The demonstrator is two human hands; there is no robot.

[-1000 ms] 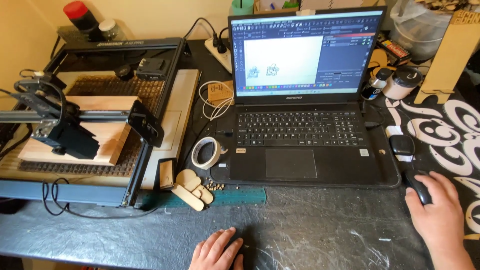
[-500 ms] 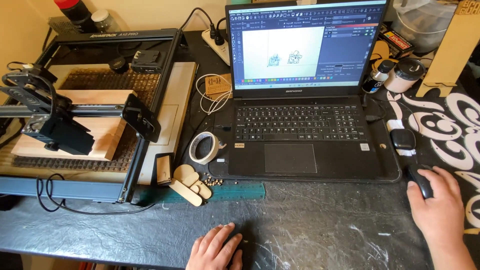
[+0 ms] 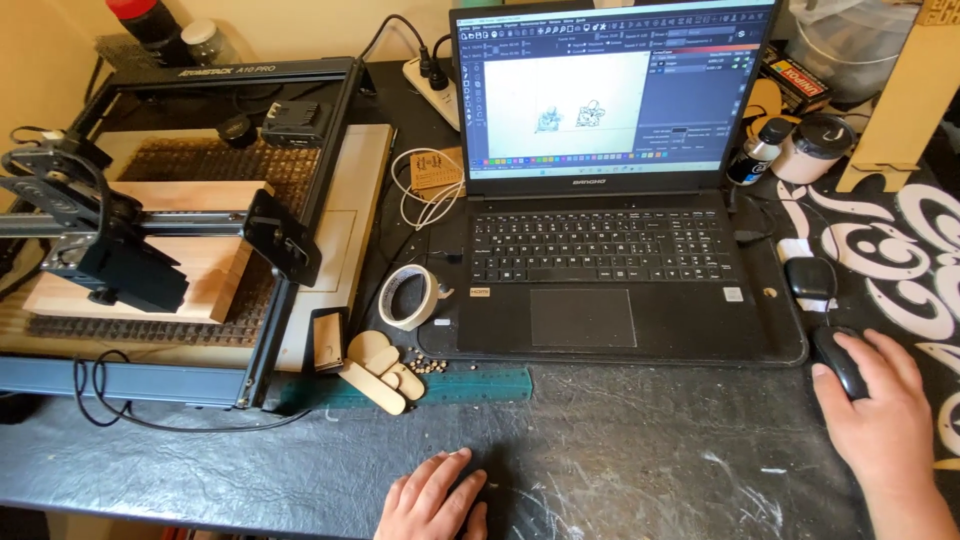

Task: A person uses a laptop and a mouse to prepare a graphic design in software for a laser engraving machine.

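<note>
laptop screen [image 3: 610, 95]: upright, rear centre, blue-grey, white panel | red-yellow box [image 3: 797, 80]: right of it

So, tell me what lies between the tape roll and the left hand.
In the head view, small wooden pieces and a green ruler lie between tape roll and left hand.

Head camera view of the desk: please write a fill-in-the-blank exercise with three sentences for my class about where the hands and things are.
1. The right hand rests on a black ____.
2. The left hand lies flat on the dark ____, holding nothing.
3. The roll of tape lies between the engraving machine and the ____.

Missing words: mouse; table; laptop
</note>
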